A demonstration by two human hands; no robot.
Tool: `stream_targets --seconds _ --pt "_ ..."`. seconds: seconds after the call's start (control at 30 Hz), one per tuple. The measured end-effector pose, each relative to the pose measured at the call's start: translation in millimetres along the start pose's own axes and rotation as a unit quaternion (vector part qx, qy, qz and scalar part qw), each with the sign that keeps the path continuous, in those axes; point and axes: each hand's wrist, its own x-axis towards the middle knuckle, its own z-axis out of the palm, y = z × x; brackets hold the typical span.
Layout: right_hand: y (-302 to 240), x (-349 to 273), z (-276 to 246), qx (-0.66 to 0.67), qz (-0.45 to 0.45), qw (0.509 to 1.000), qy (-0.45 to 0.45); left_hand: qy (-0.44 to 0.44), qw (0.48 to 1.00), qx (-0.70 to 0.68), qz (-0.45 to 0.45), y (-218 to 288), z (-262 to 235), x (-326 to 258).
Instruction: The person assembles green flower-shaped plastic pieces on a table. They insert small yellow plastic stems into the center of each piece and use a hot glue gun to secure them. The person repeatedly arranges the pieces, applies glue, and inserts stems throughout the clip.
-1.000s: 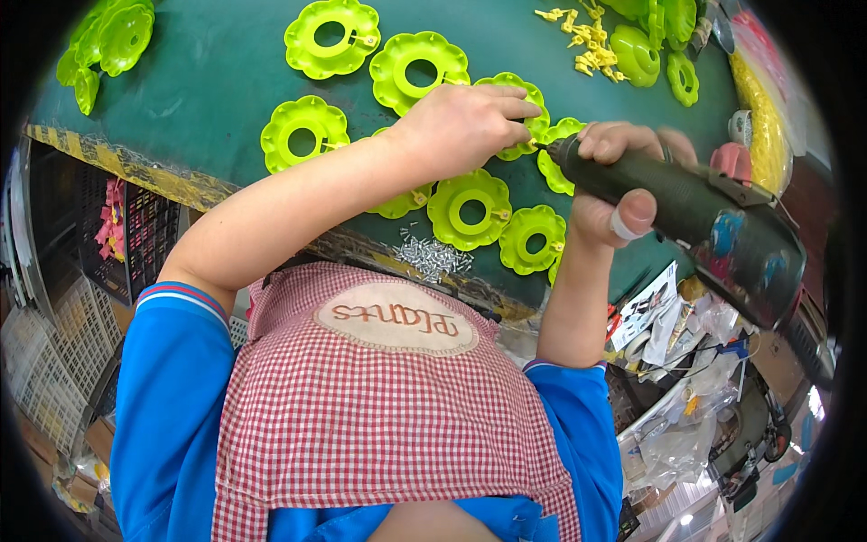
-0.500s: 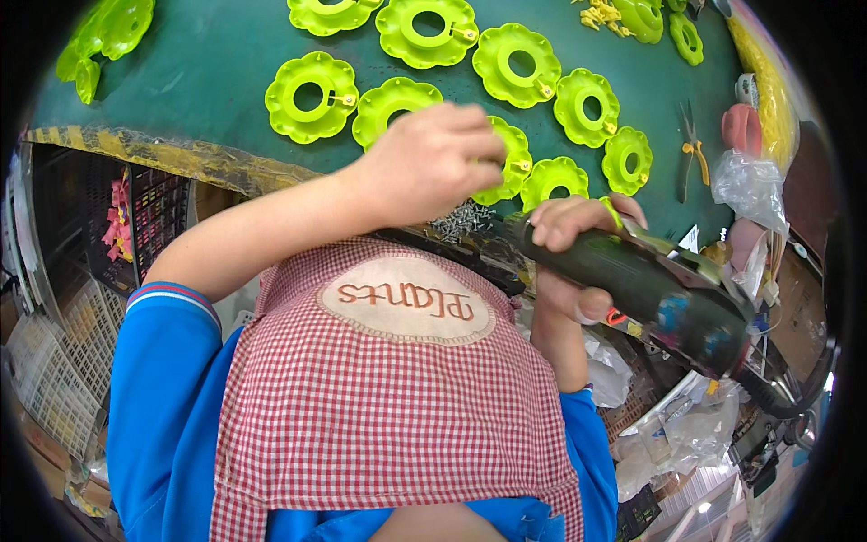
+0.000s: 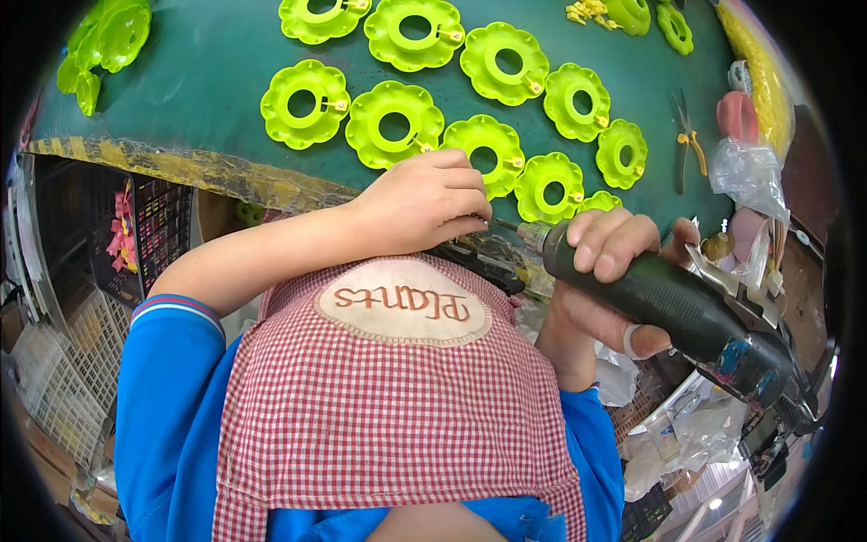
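Green power tool (image 3: 668, 303) is sitting in the right hand (image 3: 605, 280), just past the edge of the green table (image 3: 181, 99). The right fingers are wrapping tight around the tool's thick body. Its thin metal tip is pointing at the left hand (image 3: 424, 203), which is curling into a loose fist at the table's near edge. The fingertips are pinching together, but what they are holding is hiding behind the fingers, so I cannot tell what it is.

Bright green flower-shaped rings (image 3: 395, 125) are lying in rows on the table, just beyond the left hand. Some are touching each other. A small pile of yellow bits (image 3: 585, 11) is lying at the far side of the table. Pliers with yellow handles (image 3: 686, 135) are lying to the right of the rings.

A clear plastic bag (image 3: 748, 172) is sitting at the table's right end, and what is in it is too blurry to make out. A black crate (image 3: 153, 235) is sitting under the table's left side, with pink things (image 3: 117, 239) poking out beside it. The tool's back end is getting lost in the clutter at the right. A red checked apron (image 3: 397, 406) is covering the person's front, below the table edge.
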Motion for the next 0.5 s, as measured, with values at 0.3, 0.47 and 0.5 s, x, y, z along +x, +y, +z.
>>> stream_targets --seconds 0.3,0.47,0.5 --pt "-2 2 2 0.009 0.016 1.000 0.005 0.000 0.997 0.074 0.024 6 -1 7" --pt "1 22 -29 -0.048 -0.059 0.997 0.002 -0.048 0.993 0.092 0.058 4 -5 3" --pt "2 32 -44 -0.054 -0.087 0.995 -0.017 -0.082 0.990 0.098 0.067 5 -5 3"
